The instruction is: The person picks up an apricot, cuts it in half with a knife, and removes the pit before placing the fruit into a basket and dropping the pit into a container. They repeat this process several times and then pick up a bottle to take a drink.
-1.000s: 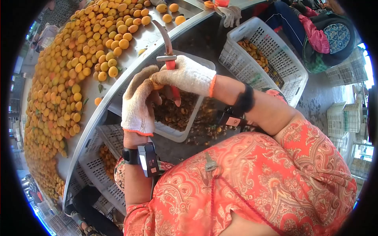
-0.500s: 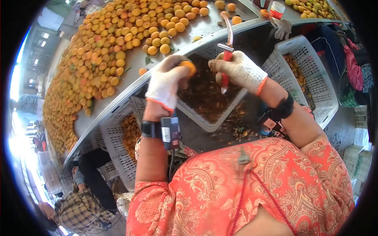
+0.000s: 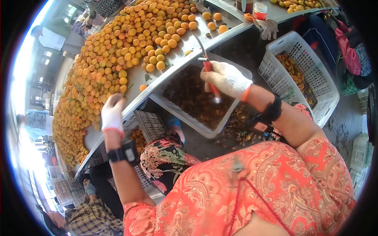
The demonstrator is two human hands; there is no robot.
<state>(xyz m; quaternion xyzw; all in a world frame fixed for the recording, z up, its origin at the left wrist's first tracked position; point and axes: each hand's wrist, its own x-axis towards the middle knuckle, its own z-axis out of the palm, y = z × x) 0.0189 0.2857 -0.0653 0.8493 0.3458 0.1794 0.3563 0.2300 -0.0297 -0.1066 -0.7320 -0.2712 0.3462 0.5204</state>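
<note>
My right hand [image 3: 228, 78], in a white glove, is closed round the red handle of a curved knife [image 3: 210, 74]. Its thin blade points up past a metal crosspiece. Below it stands a pale plastic crate [image 3: 204, 131] with dark, wet-looking scraps inside. At the near edge of the metal table [image 3: 136, 80] is my gloved left hand [image 3: 113, 112], beside the heap of apricots [image 3: 106, 67]. Motion smears its fingers, so whether an apricot is in them cannot be made out. One loose apricot [image 3: 143, 87] lies near the table rim.
A white crate [image 3: 330, 90] with halved-looking orange fruit is on the right. On the far table section stand a red-and-white jar [image 3: 260, 11] and a loose glove [image 3: 268, 28]. Scraps litter the floor [image 3: 240, 133]. A person in a checked shirt [image 3: 90, 216] sits at lower left.
My left hand has moved left and down from the crate to the heap; the apricot it held no longer shows. My right hand, still holding the knife, has shifted slightly left.
</note>
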